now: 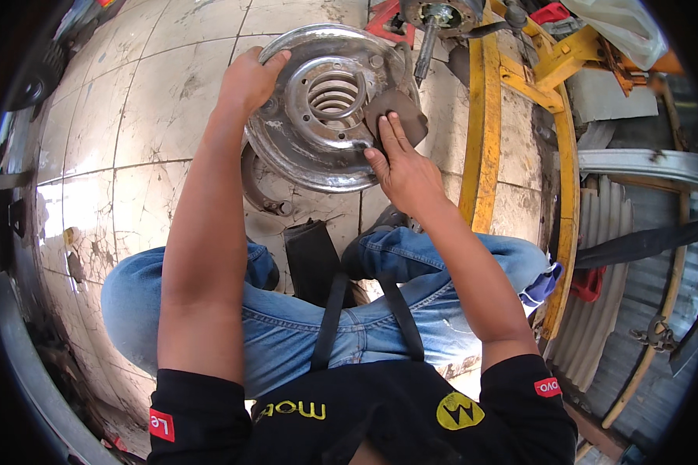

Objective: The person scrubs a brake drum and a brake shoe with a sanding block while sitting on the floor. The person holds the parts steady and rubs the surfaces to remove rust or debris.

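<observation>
One round metal plate lies just right of the left hand, which grips its rim, and ahead-left of the right hand, whose extended fingers lie flat on a brown sheet against it.

I sat over floor of pale square tiles. Dark lines ran between tiles; cracks and dirty spots showed, and light shone on left part. Curved metal piece lay on tiles, partly hidden under round metal plate. I could not tell if plate touched floor. Black folded thing lay between my legs. Yellow metal frame stood on right side.
</observation>
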